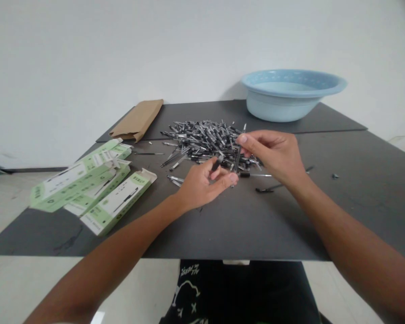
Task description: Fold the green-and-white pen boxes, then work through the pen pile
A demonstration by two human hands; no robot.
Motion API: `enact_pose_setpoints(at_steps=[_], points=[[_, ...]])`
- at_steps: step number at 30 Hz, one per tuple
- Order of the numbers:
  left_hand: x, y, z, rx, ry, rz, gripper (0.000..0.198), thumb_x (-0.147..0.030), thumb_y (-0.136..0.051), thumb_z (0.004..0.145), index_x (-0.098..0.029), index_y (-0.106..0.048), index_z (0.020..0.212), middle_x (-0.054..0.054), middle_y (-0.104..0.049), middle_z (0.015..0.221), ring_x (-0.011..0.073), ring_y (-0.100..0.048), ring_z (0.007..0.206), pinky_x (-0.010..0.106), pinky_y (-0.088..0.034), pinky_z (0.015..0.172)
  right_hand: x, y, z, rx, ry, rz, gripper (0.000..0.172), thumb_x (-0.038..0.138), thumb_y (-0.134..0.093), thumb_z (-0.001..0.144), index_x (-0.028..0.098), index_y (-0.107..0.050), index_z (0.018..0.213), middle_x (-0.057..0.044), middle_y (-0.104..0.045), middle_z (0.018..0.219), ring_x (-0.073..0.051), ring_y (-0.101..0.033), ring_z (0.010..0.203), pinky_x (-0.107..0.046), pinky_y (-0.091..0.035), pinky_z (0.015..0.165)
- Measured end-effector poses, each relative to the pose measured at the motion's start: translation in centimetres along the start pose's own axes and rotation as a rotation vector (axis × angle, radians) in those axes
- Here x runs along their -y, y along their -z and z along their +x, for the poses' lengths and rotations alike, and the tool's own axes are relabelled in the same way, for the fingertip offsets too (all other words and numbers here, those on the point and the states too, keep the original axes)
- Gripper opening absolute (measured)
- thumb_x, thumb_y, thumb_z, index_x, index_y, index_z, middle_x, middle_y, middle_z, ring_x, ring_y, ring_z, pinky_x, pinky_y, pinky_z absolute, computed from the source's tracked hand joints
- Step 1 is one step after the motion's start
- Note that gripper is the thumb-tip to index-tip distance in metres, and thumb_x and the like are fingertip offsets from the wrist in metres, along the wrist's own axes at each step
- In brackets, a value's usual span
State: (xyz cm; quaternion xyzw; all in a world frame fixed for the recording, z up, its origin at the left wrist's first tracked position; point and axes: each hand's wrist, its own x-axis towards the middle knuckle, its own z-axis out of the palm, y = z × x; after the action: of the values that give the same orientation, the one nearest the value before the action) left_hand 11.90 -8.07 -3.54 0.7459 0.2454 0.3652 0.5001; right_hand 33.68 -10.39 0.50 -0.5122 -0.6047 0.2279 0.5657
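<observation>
Handling is at the single-piece stage: one pen [238,158] is held upright and slightly tilted between the two hands, above the near side of the pile. The fingers of the right hand [276,150] are closed on its upper end; the thumb and fingers of the left hand [200,184] are closed at its lower end, and a black pen cap [217,164] is also lodged in the curled left fingers. Whether the held pen is complete cannot be determined at this resolution. The bulk of the work appears to be outstanding, since the large pile of pens and pen parts [205,135] lies unsorted on the desk [357,202]. Separate from the pile, a thin refill [149,154] lies to its left and a black-gripped pen [256,175] lies just beside the hands. No ordered group of finished pieces can be identified. The green-and-white pen cartons [121,202] lie overlapped at the left, the nearest with its end flap raised; their contents are not visible. A brown paper bag [138,119] and a blue basin [273,108] stand apart at the rear; the full interior of neither is shown.
</observation>
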Motion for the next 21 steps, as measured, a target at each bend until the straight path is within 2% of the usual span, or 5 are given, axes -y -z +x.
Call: enact_pose_setpoints(at_steps=[4,7,11,16,21], points=[[0.3,1.1,-0.7,0.162,-0.103,0.155,0.042,-0.055,-0.048,0.110,-0.020,-0.055,0.088,0.002,-0.073,0.074,0.0146,-0.073,0.060,0.026,-0.052,0.059,0.2,0.8,1.1,-0.339,0.086,0.169,0.020,0.044,-0.084,0.090,0.025,-0.084,0.086,-0.001,-0.074,0.072,-0.015,-0.062,0.063,-0.031,-0.050,0.063],[0.6,1.4,-1.0,0.219,-0.129,0.141,0.045,-0.055,-0.039,0.113,-0.021,-0.053,0.088,-0.002,-0.066,0.066,0.0119,-0.062,0.049,0.025,-0.046,0.052,0.9,1.0,1.5,-0.492,0.171,0.264,0.016,0.038,-0.081,0.091,0.023,-0.083,0.088,-0.002,-0.071,0.071,-0.015,-0.060,0.062,-0.032,-0.044,0.058],[0.8,0.9,-1.3,0.208,-0.138,0.119,0.045,-0.052,-0.034,0.114,-0.022,-0.050,0.086,-0.003,-0.060,0.061,0.0112,-0.055,0.044,0.024,-0.043,0.048,2.4,0.3,0.6,-0.545,0.245,0.244,0.017,0.039,-0.078,0.091,0.024,-0.082,0.086,-0.001,-0.070,0.070,-0.016,-0.064,0.062,-0.033,-0.045,0.056],[0.6,0.4,-1.7,0.188,-0.169,0.096,0.042,-0.051,-0.034,0.115,-0.023,-0.049,0.088,-0.003,-0.061,0.063,0.0110,-0.054,0.045,0.024,-0.044,0.050,3.6,-0.7,-1.0,-0.559,0.325,0.253,0.009,0.036,-0.082,0.086,0.029,-0.084,0.081,0.002,-0.073,0.069,-0.014,-0.064,0.056,-0.032,-0.047,0.051],[0.7,0.2,-1.9,0.183,-0.212,0.088,0.038,-0.047,-0.036,0.115,-0.023,-0.049,0.089,-0.004,-0.059,0.063,0.0114,-0.054,0.048,0.026,-0.044,0.053,4.1,-0.8,-1.2,-0.587,0.392,0.261,0.007,0.032,-0.085,0.086,0.029,-0.086,0.081,0.002,-0.073,0.067,-0.016,-0.065,0.054,-0.036,-0.048,0.050]])
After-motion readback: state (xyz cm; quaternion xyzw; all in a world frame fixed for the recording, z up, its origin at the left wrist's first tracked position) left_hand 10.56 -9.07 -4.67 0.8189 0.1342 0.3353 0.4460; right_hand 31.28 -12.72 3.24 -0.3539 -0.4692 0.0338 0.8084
